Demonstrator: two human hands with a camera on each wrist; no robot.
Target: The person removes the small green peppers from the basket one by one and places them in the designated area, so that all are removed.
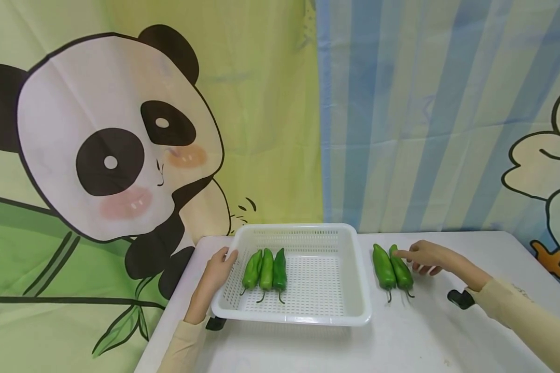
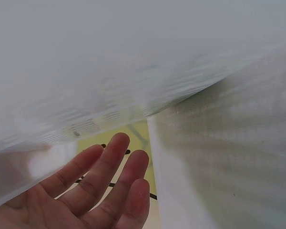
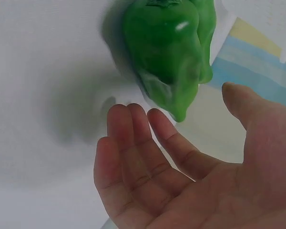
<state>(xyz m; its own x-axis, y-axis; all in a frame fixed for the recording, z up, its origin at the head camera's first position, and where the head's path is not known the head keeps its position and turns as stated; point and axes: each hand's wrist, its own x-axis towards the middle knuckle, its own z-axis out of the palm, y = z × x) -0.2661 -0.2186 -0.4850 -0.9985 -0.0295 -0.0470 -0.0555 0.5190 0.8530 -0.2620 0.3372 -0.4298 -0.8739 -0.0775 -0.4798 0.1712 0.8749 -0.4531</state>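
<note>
My left hand (image 1: pixel 219 269) is at the left rim of a white plastic basket (image 1: pixel 361 290). In the left wrist view its fingers (image 2: pixel 93 183) lie relaxed outside the wall, apart from it, with the thumb side at the rim. Three green peppers (image 1: pixel 266 269) lie side by side in the basket's left half, stems toward me. Right of the basket, two more green peppers lie on the table, a left one (image 1: pixel 383 267) and a right one (image 1: pixel 403 272). My right hand (image 1: pixel 431 257) reaches over the right pepper's tip, thumb and fingers spread around it without gripping.
The white table (image 1: pixel 308 352) carries the basket and loose peppers. Behind its far edge hangs a curtain (image 1: pixel 270 114) with a panda print and blue stripes. A dark wrist-worn device (image 1: pixel 461 299) shows below the right wrist.
</note>
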